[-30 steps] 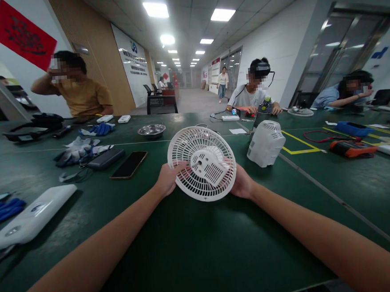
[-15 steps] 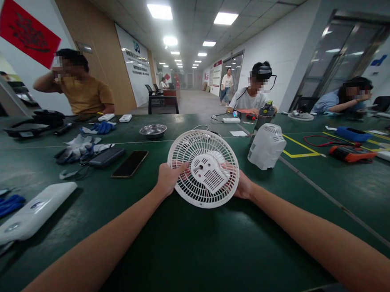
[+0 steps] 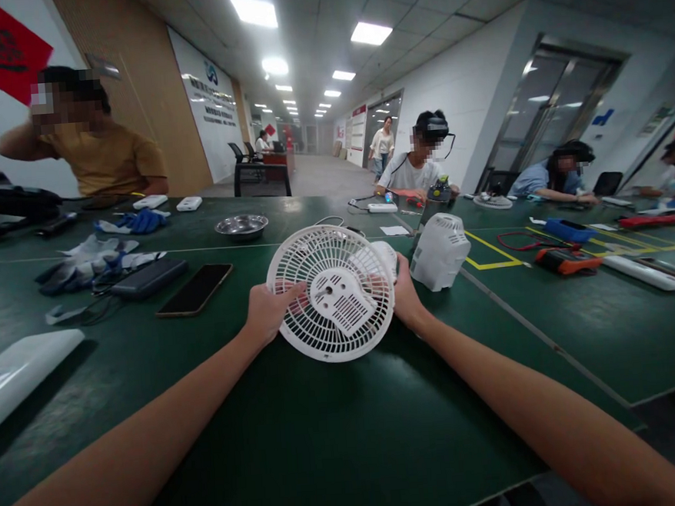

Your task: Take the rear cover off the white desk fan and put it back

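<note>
Fan guard (image 3: 334, 299), round and white, is held between two bare hands, apparently raised off the green counter (image 3: 327, 439). Its slotted central plate (image 3: 353, 311) is turned up toward the head camera, probably so that the holes in it can be looked at. At the left side the ribs are pinched by the left hand (image 3: 265, 312): the thumb is laid across the front, and the fingers are glimpsed through the slots behind, a grip by which the thin ribs are likely steadied from both faces. The right hand (image 3: 407, 296) is curled at the opposite edge, beside a white housing (image 3: 385, 256) that is partly covered by the guard. Its fingertips are hidden, so whether rim or housing is gripped, and how firmly, cannot be told; weight behind the guard may well be borne there. A translucent cover (image 3: 440, 252) is stood on the counter just beyond the right hand, seemingly set within reach but outside the arms' way. Farther back, a metal bowl (image 3: 242, 227) is placed upright, perhaps so that small parts can be gathered. A phone (image 3: 195, 290) is laid flat to the left, apart from the guard.
</note>
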Demonstrator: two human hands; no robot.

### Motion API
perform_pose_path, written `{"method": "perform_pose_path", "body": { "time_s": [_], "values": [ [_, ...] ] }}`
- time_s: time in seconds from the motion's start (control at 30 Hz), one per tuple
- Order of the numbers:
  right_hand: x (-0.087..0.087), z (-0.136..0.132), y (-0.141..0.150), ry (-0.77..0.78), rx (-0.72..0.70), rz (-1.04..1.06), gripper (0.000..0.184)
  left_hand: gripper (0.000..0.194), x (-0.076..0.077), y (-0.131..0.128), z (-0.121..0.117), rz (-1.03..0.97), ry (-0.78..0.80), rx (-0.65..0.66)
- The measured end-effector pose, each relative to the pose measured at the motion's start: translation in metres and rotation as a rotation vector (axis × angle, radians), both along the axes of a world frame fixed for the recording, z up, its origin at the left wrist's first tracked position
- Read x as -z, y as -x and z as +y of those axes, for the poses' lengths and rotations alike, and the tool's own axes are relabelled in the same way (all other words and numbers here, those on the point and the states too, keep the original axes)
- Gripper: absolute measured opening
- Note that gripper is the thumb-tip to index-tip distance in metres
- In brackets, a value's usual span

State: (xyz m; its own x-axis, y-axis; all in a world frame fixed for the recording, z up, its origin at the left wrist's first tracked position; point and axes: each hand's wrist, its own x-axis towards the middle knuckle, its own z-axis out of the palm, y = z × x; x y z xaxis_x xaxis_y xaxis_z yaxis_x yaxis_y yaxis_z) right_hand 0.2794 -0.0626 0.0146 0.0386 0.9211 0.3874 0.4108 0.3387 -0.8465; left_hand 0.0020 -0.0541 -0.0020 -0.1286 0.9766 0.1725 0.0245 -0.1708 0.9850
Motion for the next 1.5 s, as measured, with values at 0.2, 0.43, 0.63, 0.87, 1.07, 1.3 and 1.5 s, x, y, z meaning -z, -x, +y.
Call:
{"method": "perform_pose_path", "body": {
  "time_s": [0.2,0.43,0.63,0.87,1.07,1.3,1.5],
  "values": [
    [0.002,0.023,-0.049,-0.136,0.299,-0.576,0.077,0.028,-0.003,0.005,0.004,-0.006,0.088,-0.082],
    [0.0,0.032,-0.06,-0.272,0.354,-0.792,0.067,0.031,-0.006,0.02,0.011,-0.018,0.174,-0.023],
    [-0.023,0.032,-0.104,-0.531,0.805,-0.578,0.076,0.026,-0.003,0.024,0.013,-0.027,0.151,0.026],
    [0.01,0.054,-0.14,0.069,0.705,-0.14,0.088,0.028,0.001,0.027,0.017,-0.031,0.155,0.052],
    [-0.009,0.057,-0.125,-0.106,0.862,-0.013,0.081,0.029,0.004,0.029,0.021,-0.044,0.157,0.051],
    [-0.029,0.05,-0.07,-0.23,0.664,-0.068,0.081,0.026,0.006,0.029,0.023,-0.017,0.125,0.043],
    [-0.012,0.049,-0.063,-0.112,0.551,-0.176,0.084,0.018,0.002,0.027,0.02,-0.032,0.138,0.046]
  ]
}}
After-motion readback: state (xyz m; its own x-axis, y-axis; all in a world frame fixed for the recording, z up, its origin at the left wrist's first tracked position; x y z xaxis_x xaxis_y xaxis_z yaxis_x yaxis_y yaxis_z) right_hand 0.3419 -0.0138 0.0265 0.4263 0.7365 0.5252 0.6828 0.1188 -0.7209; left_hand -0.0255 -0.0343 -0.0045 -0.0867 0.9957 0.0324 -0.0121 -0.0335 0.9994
